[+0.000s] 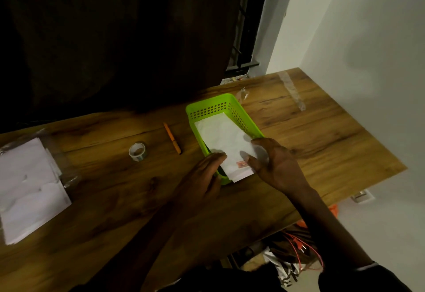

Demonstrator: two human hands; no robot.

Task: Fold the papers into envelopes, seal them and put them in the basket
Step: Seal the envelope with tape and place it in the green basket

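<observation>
A stack of white papers [30, 188] lies at the far left of the wooden table [322, 135]. Next come a tape roll [137, 151] and an orange pen [172, 138]. The left hand [207, 174], fingers together, rests against the near end of a green basket [216, 105]. The right hand [273, 165] pinches a white envelope [226, 142] lying across the basket.
</observation>
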